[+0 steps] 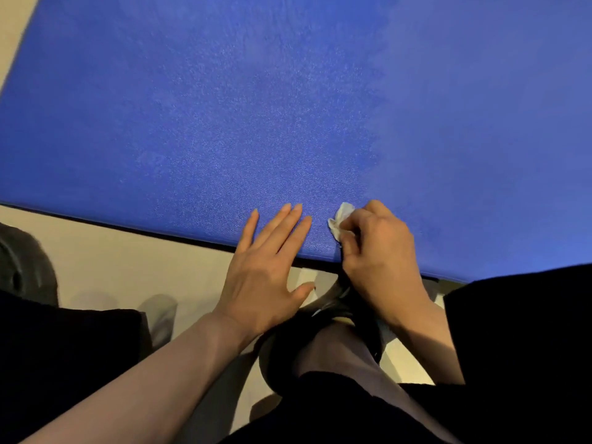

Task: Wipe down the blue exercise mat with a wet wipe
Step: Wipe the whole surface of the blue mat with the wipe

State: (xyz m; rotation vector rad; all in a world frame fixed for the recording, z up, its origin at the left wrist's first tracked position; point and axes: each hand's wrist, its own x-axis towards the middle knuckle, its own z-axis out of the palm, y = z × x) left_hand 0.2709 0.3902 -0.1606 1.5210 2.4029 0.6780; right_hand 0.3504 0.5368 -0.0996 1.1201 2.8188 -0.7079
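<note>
Dark-clothed knees point(336, 379) frame both hands at the near edge of the blue exercise mat point(256, 107). Right hand point(378, 251) grips the bunched wet wipe point(341, 221) against the mat; left hand point(266, 267) rests flat beside it, fingers straight. Most of the mat stretches away ahead and leftward, its long axis running left to right.

1. Views: one, head-worn, wide-angle.
2. Facing: forward and steeply down over the person's knees onto the blue mat point(256, 107), lying on the floor point(112, 251).
3. Range: close; the mat's near edge crosses the lower half, its far edge out of frame.
</note>
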